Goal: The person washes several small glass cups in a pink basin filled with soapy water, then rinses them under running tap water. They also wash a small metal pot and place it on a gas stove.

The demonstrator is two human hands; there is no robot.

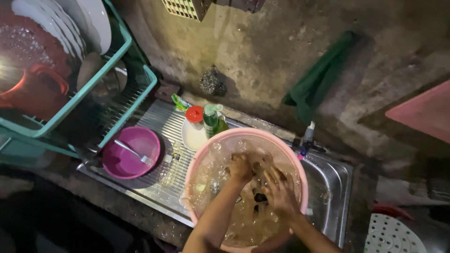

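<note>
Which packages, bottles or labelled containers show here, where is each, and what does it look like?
Green bottle: upright behind the pink basin, green with a pale spray top.
Red-capped jar: left of the green bottle, small, red lid.
Green sachet: on the drainboard by the wall, crumpled.
Clear bottle: lying on the drainboard, transparent.
No signs or screens.

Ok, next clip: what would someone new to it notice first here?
Most likely the big pink basin in the steel sink, with the left hand and right hand both down in its soapy water among what look like clear glasses. Left of it on the drainboard sits a purple bowl holding a fork. Upper left, a teal dish rack holds white plates.
</note>
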